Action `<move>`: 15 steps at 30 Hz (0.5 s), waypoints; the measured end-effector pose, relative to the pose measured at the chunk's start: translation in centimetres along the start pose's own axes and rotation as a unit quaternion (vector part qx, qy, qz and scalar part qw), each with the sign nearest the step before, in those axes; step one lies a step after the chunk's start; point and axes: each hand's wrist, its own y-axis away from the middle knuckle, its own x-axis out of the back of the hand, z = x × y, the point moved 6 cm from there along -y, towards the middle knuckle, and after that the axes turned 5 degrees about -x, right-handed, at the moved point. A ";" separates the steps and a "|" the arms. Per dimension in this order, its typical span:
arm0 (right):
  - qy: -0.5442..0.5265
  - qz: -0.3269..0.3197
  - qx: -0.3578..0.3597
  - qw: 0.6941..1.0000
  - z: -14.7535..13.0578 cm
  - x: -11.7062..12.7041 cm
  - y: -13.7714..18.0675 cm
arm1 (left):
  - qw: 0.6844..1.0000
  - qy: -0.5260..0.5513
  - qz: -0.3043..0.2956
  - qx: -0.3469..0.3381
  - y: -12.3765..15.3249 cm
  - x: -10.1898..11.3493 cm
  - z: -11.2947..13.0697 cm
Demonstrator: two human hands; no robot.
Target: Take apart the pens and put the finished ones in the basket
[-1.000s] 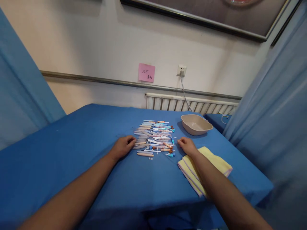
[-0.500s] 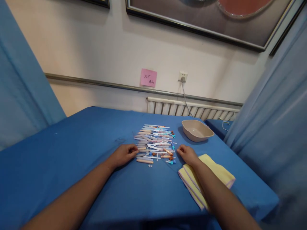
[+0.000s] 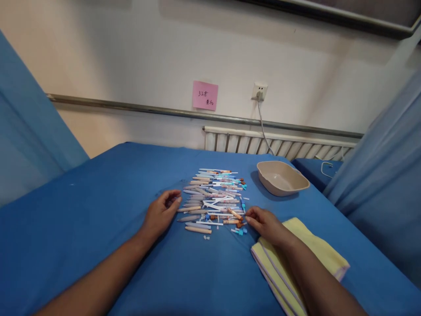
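A pile of several small tubes and sticks (image 3: pixel 215 197), white, beige, orange and blue, lies in the middle of a blue-covered table (image 3: pixel 98 210). My left hand (image 3: pixel 161 213) rests at the pile's left edge, fingers loosely curled and apart, holding nothing. My right hand (image 3: pixel 266 223) sits at the pile's right front corner, its fingertips pinched together against small pieces there; what they grip is too small to name. My right forearm lies across a folded yellow cloth (image 3: pixel 305 259).
A beige oval basin (image 3: pixel 282 177) stands to the back right of the pile. Behind the table are a radiator (image 3: pixel 263 142), a wall socket with a cable (image 3: pixel 259 92) and a pink note (image 3: pixel 205 95). Blue curtains (image 3: pixel 388 175) hang on both sides.
The view has shifted left and down. My left hand has opened a little and drawn slightly back from the pile. My right hand has moved closer to the pile's front right corner.
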 end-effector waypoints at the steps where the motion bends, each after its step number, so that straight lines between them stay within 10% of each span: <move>1: 0.003 -0.003 0.000 1.000 -0.3 -0.1 0.1 | 1.000 0.025 0.014 0.013 0.1 -0.3 -0.3; 15: 0.043 -0.053 -0.005 0.998 -2.9 -1.5 0.9 | 0.972 0.206 0.030 0.107 2.0 -4.3 1.1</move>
